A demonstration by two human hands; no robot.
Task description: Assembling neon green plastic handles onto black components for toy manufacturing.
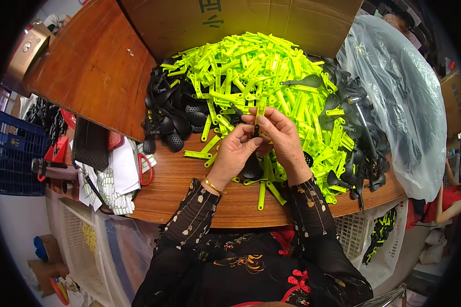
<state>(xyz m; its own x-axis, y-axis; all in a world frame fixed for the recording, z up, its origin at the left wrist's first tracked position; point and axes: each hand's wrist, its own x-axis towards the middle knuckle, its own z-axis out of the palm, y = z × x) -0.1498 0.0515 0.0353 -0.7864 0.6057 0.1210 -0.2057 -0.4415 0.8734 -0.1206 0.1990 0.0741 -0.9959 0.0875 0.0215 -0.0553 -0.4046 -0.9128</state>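
Note:
My two hands meet near the table's front, in front of a heap of neon yellow-green plastic handles [241, 56]. Between the thumb and fingers of my right hand [284, 140] is one yellow-green handle [260, 110], held nearly upright. My left hand [232, 156] pinches the narrow neck of a black spoon [256, 131] at that handle's lower end; my fingers partly hide where they meet. A black bowl [252, 169] shows just below my hands, though I cannot tell whether it belongs to the same spoon. Several loose handles [262, 196] lie near my wrists.
Black slotted spoon heads [175, 140] are piled left of the heap, with more black utensils [361, 138] at right. A cardboard box [241, 23] stands behind. Clear plastic sheeting [399, 102] covers the right side. Red-handled scissors [146, 170] and papers [124, 169] lie at left.

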